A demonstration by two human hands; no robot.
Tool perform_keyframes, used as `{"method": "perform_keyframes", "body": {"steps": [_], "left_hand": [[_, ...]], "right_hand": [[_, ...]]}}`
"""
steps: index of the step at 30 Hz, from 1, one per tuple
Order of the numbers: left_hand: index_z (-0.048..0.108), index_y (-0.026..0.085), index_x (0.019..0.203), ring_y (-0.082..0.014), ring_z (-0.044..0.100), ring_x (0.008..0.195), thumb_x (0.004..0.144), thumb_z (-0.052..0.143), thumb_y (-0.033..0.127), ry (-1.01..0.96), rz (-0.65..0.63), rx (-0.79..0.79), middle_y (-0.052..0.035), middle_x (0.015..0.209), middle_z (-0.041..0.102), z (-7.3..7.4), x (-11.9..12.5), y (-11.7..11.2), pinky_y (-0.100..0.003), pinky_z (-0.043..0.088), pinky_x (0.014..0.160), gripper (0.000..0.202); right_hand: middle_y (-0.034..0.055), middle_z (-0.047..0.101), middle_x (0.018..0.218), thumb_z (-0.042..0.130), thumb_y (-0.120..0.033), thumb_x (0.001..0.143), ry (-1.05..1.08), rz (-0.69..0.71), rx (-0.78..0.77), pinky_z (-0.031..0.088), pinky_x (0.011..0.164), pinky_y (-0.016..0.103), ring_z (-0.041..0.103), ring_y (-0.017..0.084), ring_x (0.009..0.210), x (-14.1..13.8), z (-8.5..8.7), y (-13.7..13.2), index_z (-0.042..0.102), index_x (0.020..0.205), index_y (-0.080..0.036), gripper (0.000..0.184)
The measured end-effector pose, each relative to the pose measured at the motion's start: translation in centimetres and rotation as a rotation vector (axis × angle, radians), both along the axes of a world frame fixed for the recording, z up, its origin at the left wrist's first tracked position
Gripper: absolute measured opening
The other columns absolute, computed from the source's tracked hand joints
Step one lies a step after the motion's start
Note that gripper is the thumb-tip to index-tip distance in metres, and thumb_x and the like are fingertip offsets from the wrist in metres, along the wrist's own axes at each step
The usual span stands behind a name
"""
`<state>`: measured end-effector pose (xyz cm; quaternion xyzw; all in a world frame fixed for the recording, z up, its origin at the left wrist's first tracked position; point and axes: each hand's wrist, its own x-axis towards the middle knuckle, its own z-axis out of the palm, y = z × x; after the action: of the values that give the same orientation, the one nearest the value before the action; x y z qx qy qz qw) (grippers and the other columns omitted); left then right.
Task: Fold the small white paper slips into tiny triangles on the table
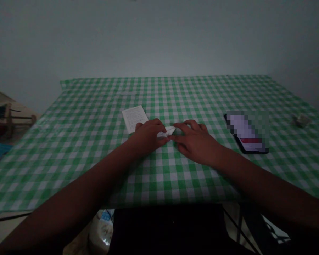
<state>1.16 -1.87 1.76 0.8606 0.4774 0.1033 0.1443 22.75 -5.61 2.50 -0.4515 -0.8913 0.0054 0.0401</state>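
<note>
A small folded piece of white paper (168, 131) lies on the green and white checked tablecloth (95, 148), between both hands. My left hand (146, 136) rests on the table with its fingers curled, pinching the left side of the folded paper. My right hand (195, 140) lies beside it with fingers bent, its fingertips pressing on the paper's right end. Most of the paper is hidden under the fingers.
A white printed sheet (134, 118) lies just beyond my left hand. A phone (246, 131) with a lit screen lies to the right. A small pale object (301, 120) sits near the right edge. Wooden furniture (9, 120) stands at the left, off the table.
</note>
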Motion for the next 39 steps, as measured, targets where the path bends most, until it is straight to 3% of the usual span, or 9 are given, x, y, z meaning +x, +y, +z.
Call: {"method": "perform_keyframes", "body": {"steps": [8, 14, 21, 26, 39], "left_hand": [[0.068, 0.024, 0.108, -0.0279, 0.057, 0.115, 0.088, 0.066, 0.042, 0.004, 0.005, -0.023, -0.0056, 0.124, 0.062, 0.1, 0.0, 0.1, -0.047, 0.036, 0.096, 0.027], [0.069, 0.025, 0.109, -0.0272, 0.058, 0.116, 0.088, 0.066, 0.043, -0.011, -0.006, -0.016, -0.0055, 0.124, 0.063, 0.1, -0.1, 0.1, -0.047, 0.036, 0.095, 0.028], [0.069, 0.026, 0.11, -0.0267, 0.055, 0.121, 0.092, 0.057, 0.035, -0.004, -0.031, -0.043, -0.0057, 0.127, 0.062, 0.3, -0.4, 0.3, -0.047, 0.037, 0.095, 0.023], [0.068, 0.025, 0.109, -0.0261, 0.057, 0.119, 0.091, 0.058, 0.036, 0.013, -0.029, -0.033, -0.0058, 0.124, 0.062, 0.3, -0.3, 0.4, -0.046, 0.039, 0.093, 0.023], [0.069, 0.025, 0.111, -0.0276, 0.055, 0.121, 0.089, 0.061, 0.035, 0.023, -0.019, -0.031, -0.0065, 0.128, 0.062, 0.1, -0.3, 0.6, -0.047, 0.038, 0.096, 0.025]], "right_hand": [[0.013, 0.046, 0.153, 0.05, -0.04, 0.096, -0.036, -0.184, 0.059, 0.037, 0.089, 0.068, 0.036, 0.045, 0.132, 0.6, 0.0, 0.9, 0.067, 0.129, -0.033, 0.037], [0.0124, 0.051, 0.147, 0.051, -0.036, 0.097, 0.047, -0.181, 0.087, 0.041, 0.088, 0.057, 0.042, 0.04, 0.126, 0.6, 0.2, 1.5, 0.072, 0.118, -0.025, 0.032], [0.0084, 0.067, 0.112, 0.054, -0.033, 0.096, 0.229, -0.094, 0.073, 0.039, 0.084, 0.041, 0.053, 0.027, 0.102, -1.0, -0.8, 2.0, 0.071, 0.107, -0.021, 0.024], [0.0081, 0.068, 0.109, 0.059, -0.039, 0.093, 0.22, -0.112, 0.055, 0.038, 0.08, 0.04, 0.053, 0.027, 0.102, -2.0, -1.5, 2.1, 0.071, 0.103, -0.022, 0.023], [0.0097, 0.068, 0.099, 0.055, -0.033, 0.092, 0.22, -0.324, 0.115, 0.039, 0.077, 0.04, 0.056, 0.029, 0.099, -0.9, -2.0, 3.9, 0.069, 0.086, -0.02, 0.02]]}}
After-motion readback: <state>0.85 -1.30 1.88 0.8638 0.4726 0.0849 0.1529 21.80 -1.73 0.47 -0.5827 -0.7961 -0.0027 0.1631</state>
